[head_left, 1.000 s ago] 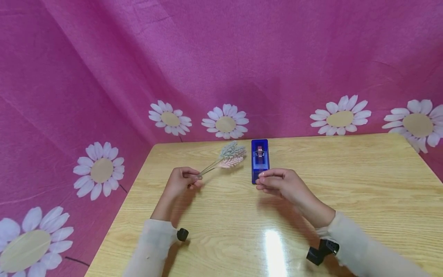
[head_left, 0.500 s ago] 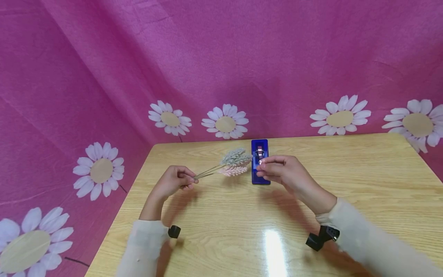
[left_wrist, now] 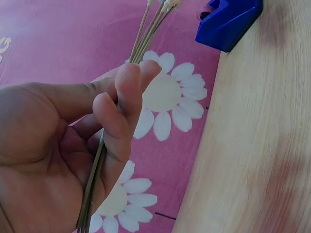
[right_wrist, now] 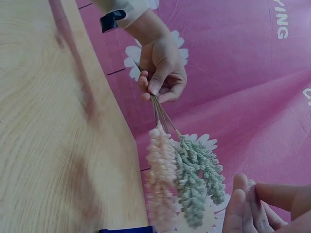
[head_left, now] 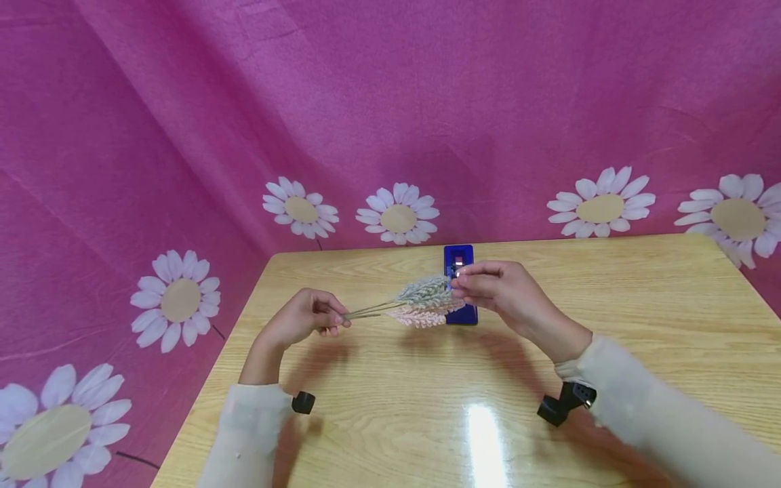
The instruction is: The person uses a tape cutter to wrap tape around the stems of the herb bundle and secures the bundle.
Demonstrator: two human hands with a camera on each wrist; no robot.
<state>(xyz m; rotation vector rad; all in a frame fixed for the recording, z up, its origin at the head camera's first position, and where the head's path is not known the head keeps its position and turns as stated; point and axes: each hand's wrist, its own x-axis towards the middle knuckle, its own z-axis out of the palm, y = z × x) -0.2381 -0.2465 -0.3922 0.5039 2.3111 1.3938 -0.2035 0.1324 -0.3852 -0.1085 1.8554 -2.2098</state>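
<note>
Green-and-pink flower sprigs (head_left: pixel 425 293) are hovering before the blue tape dispenser (head_left: pixel 467 316), left hand (head_left: pixel 305 316) gripping their stems (head_left: pixel 373 311), right hand (head_left: pixel 503 298) apparently pinching clear tape (right_wrist: pixel 250 184), seemingly aligning both, next calling for steadiness.

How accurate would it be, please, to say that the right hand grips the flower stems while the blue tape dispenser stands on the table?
Not quite: the head view shows the left hand, not the right hand, gripping the flower stems. The blue tape dispenser stands on the table.
</note>
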